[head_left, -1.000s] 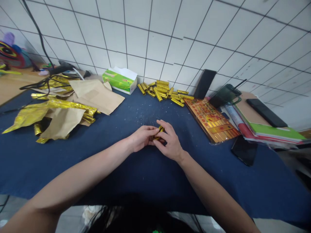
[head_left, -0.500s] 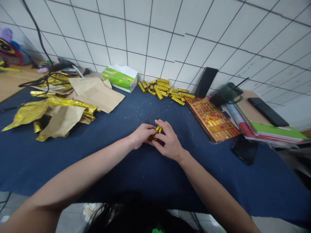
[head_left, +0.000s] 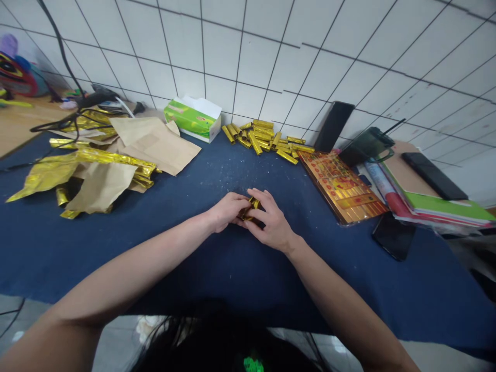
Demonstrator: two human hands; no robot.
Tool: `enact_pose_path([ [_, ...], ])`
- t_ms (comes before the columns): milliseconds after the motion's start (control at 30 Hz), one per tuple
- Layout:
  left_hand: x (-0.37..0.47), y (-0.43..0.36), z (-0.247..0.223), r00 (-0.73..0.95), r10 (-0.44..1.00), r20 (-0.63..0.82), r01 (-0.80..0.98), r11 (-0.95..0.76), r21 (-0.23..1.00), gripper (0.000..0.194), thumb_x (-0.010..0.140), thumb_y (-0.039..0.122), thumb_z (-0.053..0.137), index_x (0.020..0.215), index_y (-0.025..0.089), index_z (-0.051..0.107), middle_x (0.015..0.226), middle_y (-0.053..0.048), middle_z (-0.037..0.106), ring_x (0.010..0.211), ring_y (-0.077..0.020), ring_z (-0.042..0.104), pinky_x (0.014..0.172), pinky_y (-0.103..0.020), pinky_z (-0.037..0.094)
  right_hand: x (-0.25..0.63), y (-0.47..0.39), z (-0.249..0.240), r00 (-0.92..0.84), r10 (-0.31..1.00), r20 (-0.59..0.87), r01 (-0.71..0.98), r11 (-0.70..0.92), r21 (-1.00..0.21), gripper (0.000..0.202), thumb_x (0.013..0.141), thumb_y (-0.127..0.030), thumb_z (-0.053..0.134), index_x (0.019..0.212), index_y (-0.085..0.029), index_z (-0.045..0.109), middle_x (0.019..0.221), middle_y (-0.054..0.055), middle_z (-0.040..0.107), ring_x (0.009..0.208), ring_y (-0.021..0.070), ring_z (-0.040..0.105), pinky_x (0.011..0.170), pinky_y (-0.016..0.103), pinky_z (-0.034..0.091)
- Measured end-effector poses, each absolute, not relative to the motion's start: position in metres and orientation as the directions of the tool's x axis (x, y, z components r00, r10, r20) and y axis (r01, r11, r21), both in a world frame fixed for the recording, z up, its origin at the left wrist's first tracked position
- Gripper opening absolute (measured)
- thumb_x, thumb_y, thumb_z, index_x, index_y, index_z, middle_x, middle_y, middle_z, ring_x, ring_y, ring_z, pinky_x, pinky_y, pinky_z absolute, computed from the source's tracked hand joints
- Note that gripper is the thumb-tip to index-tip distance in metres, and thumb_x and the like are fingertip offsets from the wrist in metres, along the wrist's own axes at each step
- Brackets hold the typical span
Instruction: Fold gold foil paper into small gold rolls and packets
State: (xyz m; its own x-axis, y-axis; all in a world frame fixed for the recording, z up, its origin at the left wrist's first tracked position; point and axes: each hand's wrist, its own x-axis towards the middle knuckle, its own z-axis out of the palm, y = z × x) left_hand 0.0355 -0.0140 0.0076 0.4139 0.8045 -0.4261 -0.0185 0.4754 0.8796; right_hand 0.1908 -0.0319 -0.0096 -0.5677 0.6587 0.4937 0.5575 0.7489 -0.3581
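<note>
Over the middle of the dark blue cloth, my left hand (head_left: 228, 212) and my right hand (head_left: 273, 223) meet around small gold foil tubes (head_left: 253, 203). My left fingers are closed on the near side of the gold pieces, partly out of sight. The right hand's fingers curve over them from the other side, slightly spread. How many pieces lie between the hands is hidden. Farther back, against the wall, lies a loose pile of short gold foil tubes (head_left: 263, 137).
Left lie crumpled gold foil (head_left: 46, 175) and brown paper (head_left: 155, 144), with a black cable. A green tissue pack (head_left: 194, 119) stands by the wall. Right are a red-gold patterned pack (head_left: 341, 188), a dark cup (head_left: 368, 144), a phone (head_left: 393, 235) and stacked books (head_left: 445, 206).
The view has shifted slightly. Both hands stay together at nearly the same spot, their fingers moving a little, and more of the gold foil shows between them.
</note>
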Motion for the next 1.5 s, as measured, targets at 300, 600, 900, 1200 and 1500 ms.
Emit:
enact_pose_path([
  [300, 0.033, -0.014, 0.012, 0.444, 0.781, -0.439, -0.096, 0.529, 0.843, 0.017, 0.079, 0.015, 0.046, 0.068, 0.011, 0.059, 0.061, -0.002, 0.057, 0.053, -0.0082, 0.054, 0.054, -0.024, 0.048, 0.191, -0.032, -0.008, -0.517, 0.697, 0.497, 0.545, 0.716, -0.437, 0.019, 0.077, -0.026, 0.053, 0.095, -0.021, 0.056, 0.13, 0.012, 0.048, 0.123, 0.0227, 0.042, 0.104, 0.051, 0.029],
  [600, 0.034, -0.014, 0.015, 0.449, 0.764, -0.464, -0.154, 0.578, 0.802, 0.017, 0.078, 0.01, 0.045, 0.074, 0.009, 0.061, 0.068, -0.006, 0.062, 0.058, -0.01, 0.057, 0.061, -0.027, 0.05, 0.192, -0.031, -0.009, -0.454, 0.708, 0.541, 0.54, 0.702, -0.464, 0.023, 0.077, -0.027, 0.055, 0.098, -0.017, 0.053, 0.131, 0.015, 0.046, 0.125, 0.0242, 0.038, 0.105, 0.049, 0.029],
  [900, 0.033, -0.013, 0.018, 0.527, 0.739, -0.419, -0.182, 0.58, 0.794, 0.024, 0.068, -0.002, 0.041, 0.077, 0.006, 0.062, 0.074, -0.006, 0.062, 0.064, -0.0095, 0.057, 0.072, -0.031, 0.048, 0.193, -0.028, -0.015, -0.456, 0.708, 0.539, 0.59, 0.694, -0.412, 0.037, 0.082, -0.028, 0.049, 0.118, -0.018, 0.049, 0.137, 0.013, 0.04, 0.129, 0.0258, 0.031, 0.105, 0.052, 0.025],
  [1200, 0.032, -0.016, 0.019, 0.599, 0.729, -0.331, -0.268, 0.572, 0.775, 0.026, 0.065, -0.005, 0.045, 0.081, 0.007, 0.061, 0.08, -0.004, 0.059, 0.077, -0.011, 0.059, 0.086, -0.034, 0.044, 0.193, -0.029, -0.015, -0.371, 0.726, 0.579, 0.546, 0.675, -0.497, 0.036, 0.082, -0.025, 0.052, 0.117, -0.021, 0.046, 0.133, 0.011, 0.045, 0.128, 0.0232, 0.034, 0.103, 0.05, 0.03],
  [1500, 0.041, -0.023, 0.018, 0.505, 0.808, -0.304, -0.34, 0.509, 0.791, 0.021, 0.068, -0.002, 0.052, 0.085, 0.007, 0.062, 0.081, -0.004, 0.061, 0.072, -0.0092, 0.06, 0.083, -0.033, 0.045, 0.193, -0.026, -0.018, -0.347, 0.699, 0.625, 0.567, 0.687, -0.454, 0.032, 0.085, -0.025, 0.048, 0.117, -0.027, 0.053, 0.128, 0.005, 0.051, 0.123, 0.0221, 0.041, 0.1, 0.048, 0.036],
])
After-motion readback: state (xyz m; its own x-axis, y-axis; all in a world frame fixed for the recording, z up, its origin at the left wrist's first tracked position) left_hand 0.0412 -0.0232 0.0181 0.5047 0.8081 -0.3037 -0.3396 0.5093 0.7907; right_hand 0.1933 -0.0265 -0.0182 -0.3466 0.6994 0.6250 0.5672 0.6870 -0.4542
